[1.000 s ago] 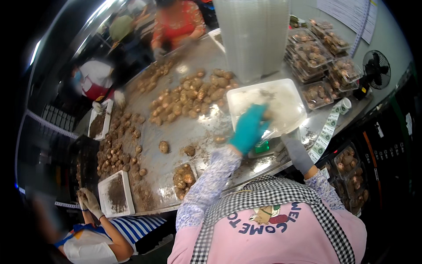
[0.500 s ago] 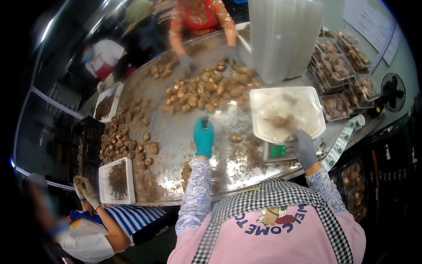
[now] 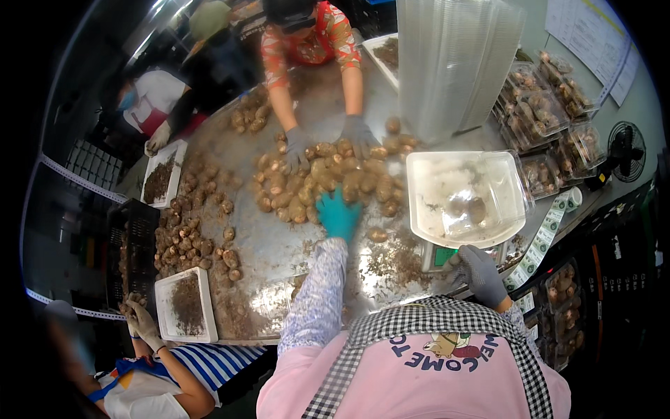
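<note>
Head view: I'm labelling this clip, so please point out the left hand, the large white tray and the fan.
Left hand [image 3: 338, 215]: head view, on its back.
Large white tray [image 3: 428, 187]: head view, bare left part.
Fan [image 3: 626, 151]: head view, middle.

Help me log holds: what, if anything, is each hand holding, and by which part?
Cannot be told: left hand at the root pile, palm hidden; right hand near the scale, no hold clear.
</note>
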A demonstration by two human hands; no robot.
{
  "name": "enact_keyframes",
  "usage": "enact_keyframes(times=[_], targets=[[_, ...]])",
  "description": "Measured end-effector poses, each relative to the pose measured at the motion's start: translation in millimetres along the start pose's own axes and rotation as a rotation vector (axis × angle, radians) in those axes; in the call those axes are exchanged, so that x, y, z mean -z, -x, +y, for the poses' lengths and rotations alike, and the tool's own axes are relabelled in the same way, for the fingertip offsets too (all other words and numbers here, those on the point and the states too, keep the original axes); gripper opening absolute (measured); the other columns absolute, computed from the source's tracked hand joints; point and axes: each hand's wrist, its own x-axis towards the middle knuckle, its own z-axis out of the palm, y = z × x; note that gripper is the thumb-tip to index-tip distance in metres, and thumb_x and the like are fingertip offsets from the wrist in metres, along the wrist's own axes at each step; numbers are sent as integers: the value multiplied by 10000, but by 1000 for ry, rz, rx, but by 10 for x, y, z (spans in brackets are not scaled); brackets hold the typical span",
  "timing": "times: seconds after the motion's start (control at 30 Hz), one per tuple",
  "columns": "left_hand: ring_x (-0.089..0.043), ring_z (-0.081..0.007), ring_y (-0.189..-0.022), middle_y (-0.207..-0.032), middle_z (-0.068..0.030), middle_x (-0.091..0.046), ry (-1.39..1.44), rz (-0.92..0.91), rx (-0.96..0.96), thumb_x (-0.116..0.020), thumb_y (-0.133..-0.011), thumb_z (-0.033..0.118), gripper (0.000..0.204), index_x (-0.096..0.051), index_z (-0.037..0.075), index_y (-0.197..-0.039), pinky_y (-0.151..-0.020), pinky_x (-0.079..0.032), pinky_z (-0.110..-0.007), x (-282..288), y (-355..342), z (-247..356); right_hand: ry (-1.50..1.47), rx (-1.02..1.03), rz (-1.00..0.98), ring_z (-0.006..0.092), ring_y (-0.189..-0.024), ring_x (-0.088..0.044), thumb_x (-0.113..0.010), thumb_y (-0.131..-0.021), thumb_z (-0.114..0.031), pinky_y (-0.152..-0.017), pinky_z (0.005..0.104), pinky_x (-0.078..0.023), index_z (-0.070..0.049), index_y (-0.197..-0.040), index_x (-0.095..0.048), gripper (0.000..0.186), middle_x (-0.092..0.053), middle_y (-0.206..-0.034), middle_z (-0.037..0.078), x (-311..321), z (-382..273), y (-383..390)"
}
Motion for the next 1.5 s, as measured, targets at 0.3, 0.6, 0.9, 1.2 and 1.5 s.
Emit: enact_keyframes(times=[0.3, 0.6, 0.9, 1.2, 1.5], targets=[[-334, -451, -1325, -1390, -241, -417, 19, 12, -49, -705, -806, 403, 527, -588, 99, -1220, -952, -443, -570, -25, 619, -251, 370, -60, -289, 153, -731, -657, -509, -985, -252, -657, 269, -551, 19, -958, -611, 291, -676, -880, 88, -379, -19, -178], [-539, -399, -1051, -1204, -215, -540, 137, 151, -36, -702, -807, 236, 470, -562, 78, -1227, -823, -474, -472, 218, 754, -15, 498, -19, -286, 140, -757, -654, -519, -984, -246, -687, 271, -555, 9, -970, -621, 275, -673, -855, 70, -332, 222, -233], [-522, -339, -1196, -1329, -198, -497, 503, -101, -89, -702, -846, 144, 594, -437, 52, -1369, -966, -481, -430, 93, 179, -78, 422, -39, -461, 140, -755, -654, -520, -983, -234, -679, 268, -547, 15, -964, -619, 268, -666, -837, 70, -357, 347, -230], [-557, -251, -1177, -1294, -128, -550, 1740, -504, 2, -704, -852, 147, 612, -415, 38, -1380, -1011, -464, -370, 936, 1326, 366, 320, 93, -279, 124, -776, -638, -580, -968, -277, -710, 258, -524, -20, -1284, -491, 417, -656, -919, 75, -515, 219, -308], [-534, -181, -1161, -1248, -89, -573, 1425, -319, 24, -744, -843, 156, 561, -490, 34, -1327, -999, -442, -335, 1098, 1872, 416, 426, 459, -430, 123, -980, -608, -671, -902, -188, -848, 268, -513, -42, -1350, -489, 505, -617, -1101, 87, -757, 237, -258]])
